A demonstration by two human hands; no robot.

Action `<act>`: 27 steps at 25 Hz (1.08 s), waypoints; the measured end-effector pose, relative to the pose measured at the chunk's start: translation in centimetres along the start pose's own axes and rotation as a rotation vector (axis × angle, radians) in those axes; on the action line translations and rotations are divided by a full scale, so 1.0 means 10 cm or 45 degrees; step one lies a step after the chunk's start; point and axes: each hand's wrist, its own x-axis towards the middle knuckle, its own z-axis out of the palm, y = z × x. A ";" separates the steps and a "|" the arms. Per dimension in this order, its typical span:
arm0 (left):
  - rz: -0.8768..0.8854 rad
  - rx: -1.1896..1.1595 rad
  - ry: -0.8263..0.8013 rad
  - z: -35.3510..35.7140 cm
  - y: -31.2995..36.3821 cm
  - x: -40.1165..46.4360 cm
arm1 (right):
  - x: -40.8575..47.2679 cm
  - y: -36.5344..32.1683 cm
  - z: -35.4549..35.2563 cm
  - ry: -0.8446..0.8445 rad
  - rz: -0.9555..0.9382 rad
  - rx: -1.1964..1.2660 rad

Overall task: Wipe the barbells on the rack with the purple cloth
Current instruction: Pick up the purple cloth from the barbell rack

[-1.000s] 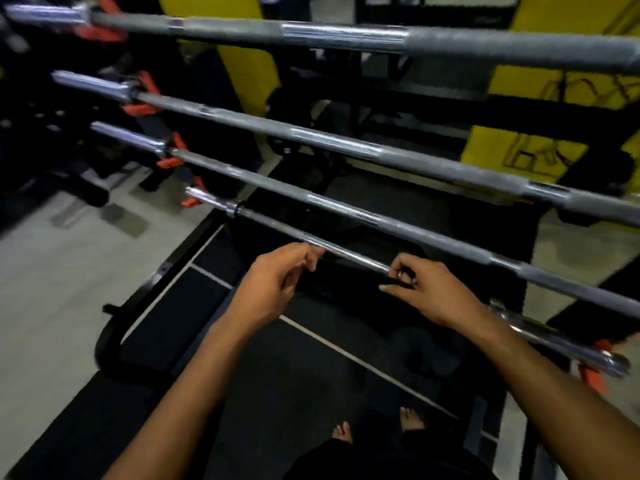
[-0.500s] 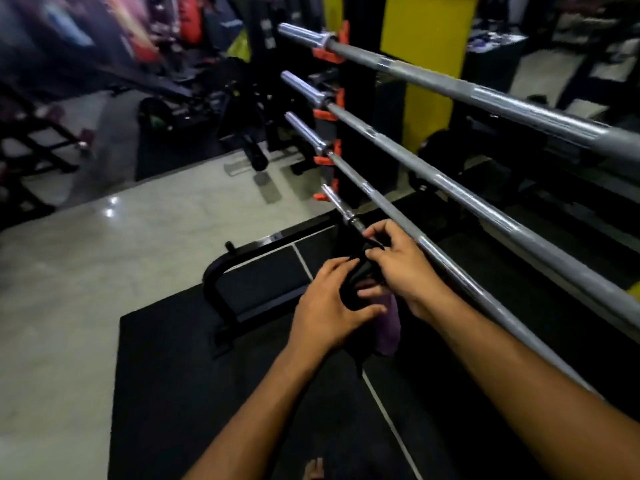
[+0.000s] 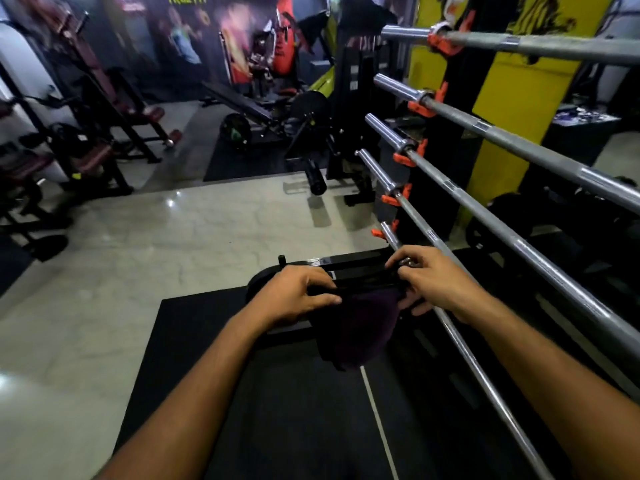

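While both hands stretch the purple cloth [image 3: 360, 323] just beside the lowest barbell [image 3: 464, 358], left hand [image 3: 294, 296] fingers pinch one edge and right hand [image 3: 433, 282] fingers curl round the other. A loose pinch could drop the hanging cloth onto the black floor mat [image 3: 277, 410].

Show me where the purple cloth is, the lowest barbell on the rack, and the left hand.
purple cloth [image 3: 360, 327]: head view, on the hanging middle of the fabric.
lowest barbell [image 3: 460, 351]: head view, on the bare shaft beyond the right hand.
left hand [image 3: 294, 296]: head view, on the back of the hand.
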 end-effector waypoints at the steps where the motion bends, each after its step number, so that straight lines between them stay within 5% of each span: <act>1: 0.011 -0.015 -0.036 -0.10 -0.03 -0.01 | 0.03 -0.04 0.01 -0.016 0.005 0.029; 6: -0.024 0.318 -0.106 -0.37 -0.20 0.03 | 0.13 -0.18 0.06 -0.001 0.038 0.132; 9: -0.067 0.240 0.041 -0.30 -0.24 0.01 | 0.17 -0.19 0.10 0.036 0.077 0.009; 12: -0.075 0.077 0.155 -0.23 -0.20 0.01 | 0.22 -0.17 0.04 0.165 -0.004 -0.661; 15: -0.030 0.245 -0.007 -0.25 -0.25 0.04 | 0.23 -0.16 0.04 0.318 -0.169 -1.152; 21: -0.205 -0.003 0.199 -0.31 -0.36 -0.02 | 0.17 -0.19 0.05 0.088 -0.387 -0.529; 24: -0.213 -0.251 0.418 -0.31 -0.40 -0.04 | 0.16 -0.22 0.05 -0.015 -0.540 -0.525; 27: -0.257 -0.510 0.428 -0.38 -0.48 -0.12 | 0.16 -0.20 -0.06 -0.007 -0.606 -0.567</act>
